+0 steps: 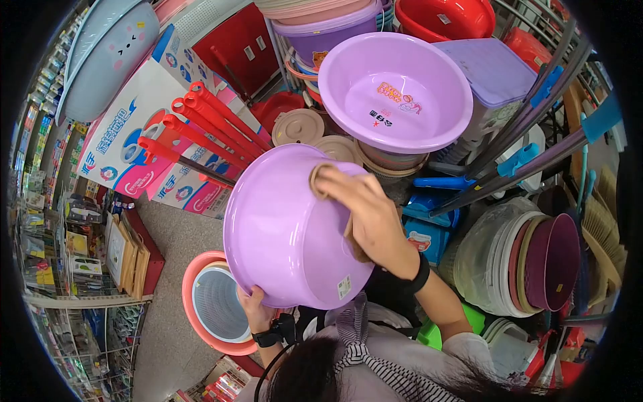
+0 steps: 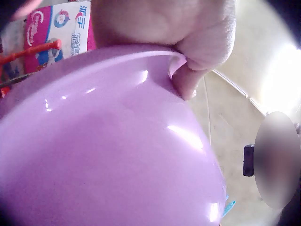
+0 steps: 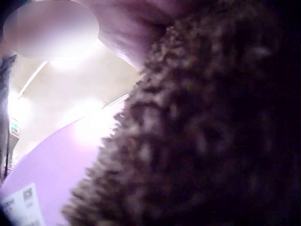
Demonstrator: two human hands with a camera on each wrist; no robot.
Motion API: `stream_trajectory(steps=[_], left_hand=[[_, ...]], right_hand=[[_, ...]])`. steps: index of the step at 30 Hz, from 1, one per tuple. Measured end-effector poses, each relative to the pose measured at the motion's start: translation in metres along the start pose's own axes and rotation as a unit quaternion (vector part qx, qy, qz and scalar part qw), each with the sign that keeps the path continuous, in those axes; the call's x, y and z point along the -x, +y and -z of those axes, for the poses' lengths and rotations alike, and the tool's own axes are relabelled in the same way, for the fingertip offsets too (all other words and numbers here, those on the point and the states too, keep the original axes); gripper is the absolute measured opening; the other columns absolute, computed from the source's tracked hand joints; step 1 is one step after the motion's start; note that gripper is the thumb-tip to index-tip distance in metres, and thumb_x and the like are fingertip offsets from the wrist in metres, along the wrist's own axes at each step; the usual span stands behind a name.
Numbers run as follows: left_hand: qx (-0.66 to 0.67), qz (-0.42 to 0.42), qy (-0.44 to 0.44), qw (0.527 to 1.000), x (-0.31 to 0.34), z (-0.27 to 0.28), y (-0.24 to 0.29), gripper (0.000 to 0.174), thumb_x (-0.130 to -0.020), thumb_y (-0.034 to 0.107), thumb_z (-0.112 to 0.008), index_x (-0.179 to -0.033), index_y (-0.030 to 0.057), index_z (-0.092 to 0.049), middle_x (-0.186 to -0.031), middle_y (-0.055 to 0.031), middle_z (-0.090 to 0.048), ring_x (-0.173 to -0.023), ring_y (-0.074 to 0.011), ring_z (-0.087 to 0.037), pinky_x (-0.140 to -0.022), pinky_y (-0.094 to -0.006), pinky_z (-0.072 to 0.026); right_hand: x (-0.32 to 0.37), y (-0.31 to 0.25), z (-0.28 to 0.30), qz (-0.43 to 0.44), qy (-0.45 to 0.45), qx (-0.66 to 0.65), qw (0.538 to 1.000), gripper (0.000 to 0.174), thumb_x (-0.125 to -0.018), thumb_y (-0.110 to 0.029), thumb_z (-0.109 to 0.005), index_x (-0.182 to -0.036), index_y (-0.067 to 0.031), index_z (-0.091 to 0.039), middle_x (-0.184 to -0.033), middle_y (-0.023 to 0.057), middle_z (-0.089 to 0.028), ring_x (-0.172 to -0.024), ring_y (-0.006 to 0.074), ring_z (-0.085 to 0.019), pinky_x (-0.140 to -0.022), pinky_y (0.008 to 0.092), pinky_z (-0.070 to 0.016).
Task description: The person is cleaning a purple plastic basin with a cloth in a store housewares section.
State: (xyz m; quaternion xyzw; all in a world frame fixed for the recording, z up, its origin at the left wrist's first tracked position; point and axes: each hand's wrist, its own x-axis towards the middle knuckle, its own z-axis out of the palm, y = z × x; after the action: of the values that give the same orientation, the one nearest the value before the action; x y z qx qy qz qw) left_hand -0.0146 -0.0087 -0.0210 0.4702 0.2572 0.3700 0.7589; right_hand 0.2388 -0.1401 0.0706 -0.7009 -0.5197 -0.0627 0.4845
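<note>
A glossy purple plastic basin (image 1: 288, 228) is held tilted in front of the person, its outer side facing up. At its lower left rim the left hand (image 1: 256, 311) grips the edge, and the left wrist view shows the thumb (image 2: 187, 84) hooked at that rim. The right hand (image 1: 375, 221) holds a brown, fuzzy cloth (image 3: 188, 132) against the basin's outside; in the head view much of the cloth is hidden under the palm and fingers. A white label (image 1: 344, 287) is stuck on the wall near the base.
Another purple basin (image 1: 395, 90) sits on stacked tubs ahead. Red mop handles (image 1: 214, 127) lean beside printed boxes (image 1: 127, 134) at left. Below stands a pink tub with a grey basket (image 1: 218, 305) inside. Stacked buckets (image 1: 552, 261) and long handles (image 1: 522, 157) crowd the right.
</note>
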Motion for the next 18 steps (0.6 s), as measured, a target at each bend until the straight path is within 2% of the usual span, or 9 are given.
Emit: stream_trajectory(steps=[2, 5, 8, 10, 12, 18], left_hand=[[0.012, 0.004, 0.008, 1.000, 0.000, 0.000, -0.001, 0.074, -0.082, 0.035, -0.077, -0.132, -0.0051, -0.040, -0.120, -0.0125, -0.056, -0.108, -0.0233, -0.057, -0.093, -0.0359, -0.0464], [0.036, 0.001, 0.025, 0.999, -0.003, 0.000, -0.001, 0.069, -0.085, 0.032, -0.073, -0.132, -0.0049, -0.039, -0.122, -0.0128, -0.055, -0.109, -0.0237, -0.056, -0.094, -0.0367, -0.0465], [0.039, -0.011, 0.029, 0.999, -0.008, 0.011, -0.007, 0.062, -0.090, 0.030, -0.067, -0.134, -0.0031, -0.038, -0.125, -0.0132, -0.054, -0.112, -0.0245, -0.056, -0.096, -0.0385, -0.0462], [0.029, -0.015, 0.023, 0.999, -0.010, 0.016, -0.006, 0.058, -0.093, 0.029, -0.063, -0.135, -0.0016, -0.037, -0.128, -0.0135, -0.053, -0.114, -0.0253, -0.055, -0.098, -0.0398, -0.0459], [0.041, -0.024, -0.011, 0.999, -0.014, 0.012, -0.004, 0.056, -0.094, 0.028, -0.062, -0.135, -0.0015, -0.038, -0.128, -0.0137, -0.053, -0.113, -0.0251, -0.056, -0.098, -0.0396, -0.0465], [0.047, -0.011, 0.019, 0.999, -0.026, 0.017, -0.003, 0.048, -0.097, 0.025, -0.056, -0.133, -0.0015, -0.040, -0.125, -0.0144, -0.055, -0.110, -0.0245, -0.058, -0.096, -0.0390, -0.0487]], right_hand=[[-0.003, 0.024, -0.005, 0.003, 0.027, 0.013, 1.000, 0.052, -0.072, 0.009, -0.050, -0.121, -0.0052, -0.060, -0.126, 0.0112, -0.059, -0.102, 0.0312, -0.057, -0.088, 0.0358, -0.0500], [-0.001, 0.056, -0.011, -0.085, 0.027, -0.078, 0.993, 0.049, -0.078, 0.014, -0.044, -0.122, 0.0005, -0.058, -0.117, 0.0164, -0.062, -0.099, 0.0345, -0.057, -0.089, 0.0369, -0.0494], [0.021, 0.080, -0.014, -0.131, 0.016, -0.117, 0.984, 0.046, -0.081, 0.013, -0.044, -0.123, 0.0014, -0.058, -0.116, 0.0186, -0.062, -0.097, 0.0351, -0.058, -0.087, 0.0378, -0.0495], [0.040, 0.077, -0.013, -0.184, 0.024, -0.081, 0.979, 0.042, -0.082, 0.011, -0.046, -0.122, 0.0032, -0.058, -0.115, 0.0208, -0.062, -0.094, 0.0360, -0.058, -0.083, 0.0393, -0.0499], [0.061, 0.079, -0.012, -0.187, 0.024, -0.056, 0.980, 0.041, -0.083, 0.011, -0.047, -0.122, 0.0039, -0.057, -0.115, 0.0214, -0.062, -0.093, 0.0365, -0.059, -0.082, 0.0399, -0.0499], [0.102, 0.059, -0.013, -0.254, 0.022, -0.044, 0.966, 0.040, -0.086, 0.010, -0.049, -0.126, 0.0063, -0.053, -0.116, 0.0219, -0.062, -0.095, 0.0349, -0.060, -0.082, 0.0366, -0.0531]])
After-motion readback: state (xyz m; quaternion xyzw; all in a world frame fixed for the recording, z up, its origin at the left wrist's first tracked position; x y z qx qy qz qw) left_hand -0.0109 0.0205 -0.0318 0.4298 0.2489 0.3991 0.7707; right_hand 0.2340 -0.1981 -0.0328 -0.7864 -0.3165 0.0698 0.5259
